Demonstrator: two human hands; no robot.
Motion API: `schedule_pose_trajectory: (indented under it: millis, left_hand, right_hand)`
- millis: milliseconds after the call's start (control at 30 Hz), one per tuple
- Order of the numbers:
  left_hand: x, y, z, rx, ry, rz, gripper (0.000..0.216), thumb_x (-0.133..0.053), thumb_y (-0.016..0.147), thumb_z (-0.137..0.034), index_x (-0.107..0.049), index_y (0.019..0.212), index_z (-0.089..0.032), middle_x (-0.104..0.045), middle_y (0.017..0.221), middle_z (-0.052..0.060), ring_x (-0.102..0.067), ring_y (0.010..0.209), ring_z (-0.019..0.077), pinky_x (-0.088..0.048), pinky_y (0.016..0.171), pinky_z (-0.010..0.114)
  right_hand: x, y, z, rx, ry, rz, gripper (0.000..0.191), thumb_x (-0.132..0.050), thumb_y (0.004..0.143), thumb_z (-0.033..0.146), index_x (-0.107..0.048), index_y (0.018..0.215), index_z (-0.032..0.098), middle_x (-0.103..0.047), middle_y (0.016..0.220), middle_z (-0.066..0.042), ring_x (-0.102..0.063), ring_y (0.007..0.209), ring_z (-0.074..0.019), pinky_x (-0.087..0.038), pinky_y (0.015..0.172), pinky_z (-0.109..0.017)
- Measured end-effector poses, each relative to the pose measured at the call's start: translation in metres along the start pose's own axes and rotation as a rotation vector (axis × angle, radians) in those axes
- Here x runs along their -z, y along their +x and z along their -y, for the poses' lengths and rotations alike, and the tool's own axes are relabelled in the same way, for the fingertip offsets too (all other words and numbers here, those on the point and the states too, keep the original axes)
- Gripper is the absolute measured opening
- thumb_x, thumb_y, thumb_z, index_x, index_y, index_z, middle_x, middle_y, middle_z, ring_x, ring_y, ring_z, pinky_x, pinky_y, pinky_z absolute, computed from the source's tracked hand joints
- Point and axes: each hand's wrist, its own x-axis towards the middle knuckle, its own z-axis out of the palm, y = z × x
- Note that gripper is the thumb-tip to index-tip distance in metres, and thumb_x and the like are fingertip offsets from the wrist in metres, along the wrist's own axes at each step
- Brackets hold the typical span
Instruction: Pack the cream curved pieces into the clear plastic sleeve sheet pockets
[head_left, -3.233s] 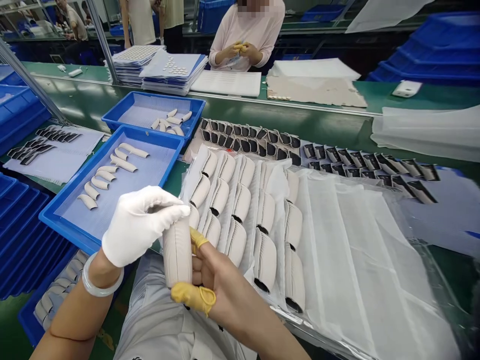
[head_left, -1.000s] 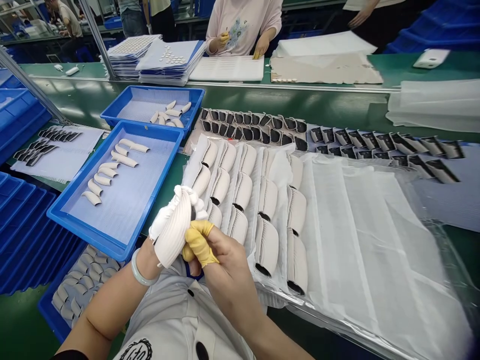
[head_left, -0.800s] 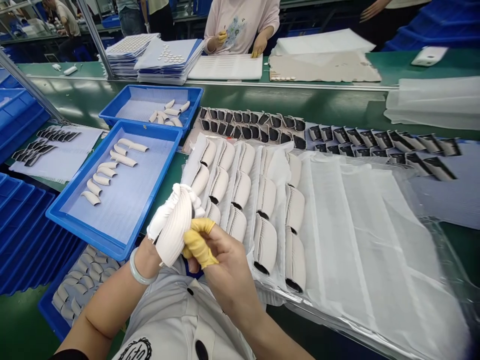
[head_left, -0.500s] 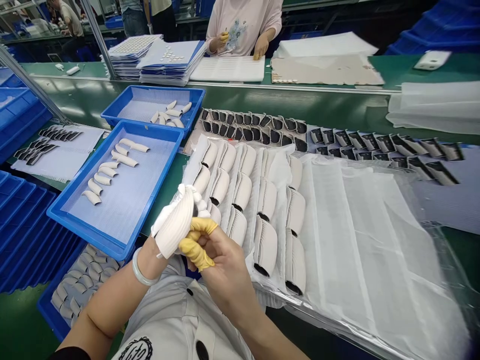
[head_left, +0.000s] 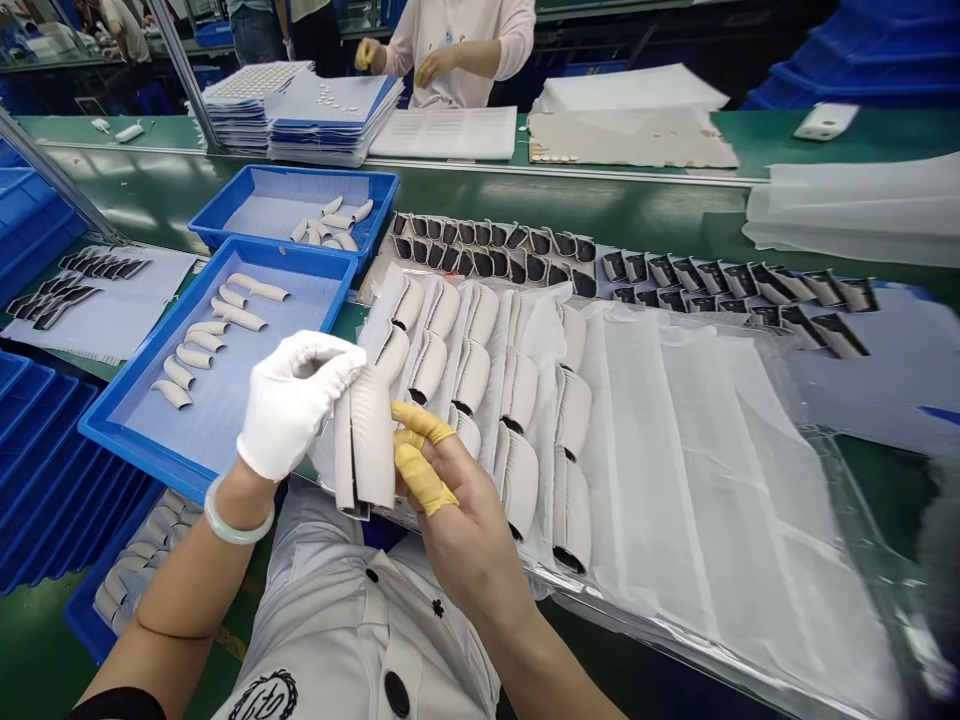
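Note:
My left hand (head_left: 294, 408), in a white glove, pinches the top of a ribbed cream curved cover (head_left: 373, 440) held upright over my lap. A dark lengthwise slit runs along this cover, and its lower end is open. My right hand (head_left: 459, 500), with yellow finger cots on the thumb and some fingers, is closed at the cover's right edge; the fingertips behind it are hidden. Just right of my hands, similar cream covers (head_left: 516, 480) lie in rows between folds of white wrapping sheet (head_left: 675, 450).
To the left, a blue tray (head_left: 112, 400) holds several smaller curved pieces, with another blue tray (head_left: 217, 225) behind it. Dark-lined pieces (head_left: 487, 262) stand in rows at the back. Blue trays (head_left: 45, 470) are stacked far left. Across the bench a co-worker (head_left: 465, 50) handles something.
The cover has been turned from lying slanted over my left hand to upright, slit showing. My left hand has moved left and up, now pinching its top. The view has shifted slightly.

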Motion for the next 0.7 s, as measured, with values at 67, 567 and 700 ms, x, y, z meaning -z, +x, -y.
schedule_pose_trajectory:
  millis: [67, 567, 700]
  left_hand:
    - [0.003, 0.003, -0.005, -0.106, 0.157, 0.027, 0.008, -0.070, 0.077, -0.026, -0.069, 0.076, -0.019, -0.068, 0.078, 0.000, -0.063, 0.076, 0.0133, -0.050, 0.074, 0.025]
    - [0.014, -0.003, -0.024, 0.182, 0.038, 0.250, 0.032, -0.056, 0.087, -0.046, -0.073, 0.094, -0.019, -0.071, 0.085, 0.005, -0.060, 0.065, 0.0135, -0.047, 0.054, 0.025]
    - [0.013, -0.012, -0.027, 0.137, 0.071, 0.323, 0.048, -0.082, 0.064, -0.038, -0.066, 0.106, -0.023, -0.067, 0.107, 0.003, -0.061, 0.100, 0.0197, -0.051, 0.083, 0.027]
  right_hand:
    - [0.001, 0.000, 0.001, -0.032, -0.024, 0.034, 0.041, -0.060, 0.088, 0.044, -0.055, 0.122, 0.022, -0.058, 0.087, -0.001, -0.052, 0.066, -0.0087, -0.051, 0.065, -0.023]
    - [0.008, 0.005, 0.006, -0.176, 0.198, 0.334, 0.040, -0.071, 0.077, 0.051, -0.068, 0.098, 0.017, -0.065, 0.075, -0.003, -0.056, 0.059, -0.0113, -0.047, 0.059, -0.024]
    - [0.010, 0.005, 0.005, -0.166, 0.202, 0.326, 0.040, -0.071, 0.077, 0.051, -0.068, 0.100, 0.018, -0.063, 0.075, -0.002, -0.054, 0.057, -0.0099, -0.045, 0.058, -0.023]
